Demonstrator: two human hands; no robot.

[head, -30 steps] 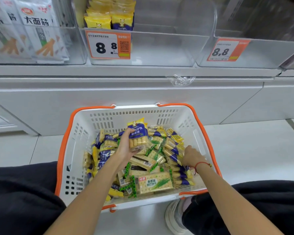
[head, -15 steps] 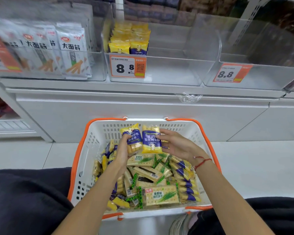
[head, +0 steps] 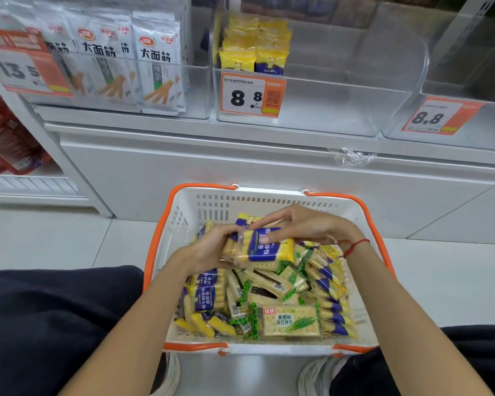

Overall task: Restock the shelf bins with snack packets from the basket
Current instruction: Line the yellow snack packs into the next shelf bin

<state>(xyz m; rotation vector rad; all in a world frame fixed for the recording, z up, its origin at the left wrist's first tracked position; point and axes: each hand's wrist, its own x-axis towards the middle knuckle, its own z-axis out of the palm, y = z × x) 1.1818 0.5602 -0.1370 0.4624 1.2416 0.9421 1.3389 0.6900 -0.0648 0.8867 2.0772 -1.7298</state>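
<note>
Between the two hands, just above the heap in the basket [head: 209,207], a small stack of blue-and-yellow biscuit packets [head: 265,247] is being held — the left hand [head: 209,250] is gripping its left end with fingers curled underneath, while the right hand [head: 306,224] is arching over the top, fingertips pressing down on the upper packet. A red string bracelet [head: 355,245] is sitting on the right wrist. Below and nearer than the hands, the white basket with orange rim is lying full of loose packets: more of the blue-and-yellow kind along both sides, and green-printed cracker packets [head: 290,321] toward the near edge. Beyond the hands, up on the shelf, a clear bin [head: 340,110] with an 8.8 price tag [head: 252,95] is holding a few matching yellow packets [head: 255,44] at its left side. Left of that bin, white noodle-snack bags [head: 157,64] are standing upright — and to the right, another clear bin [head: 469,81] is carrying its own 8.8 tag [head: 435,117].
</note>
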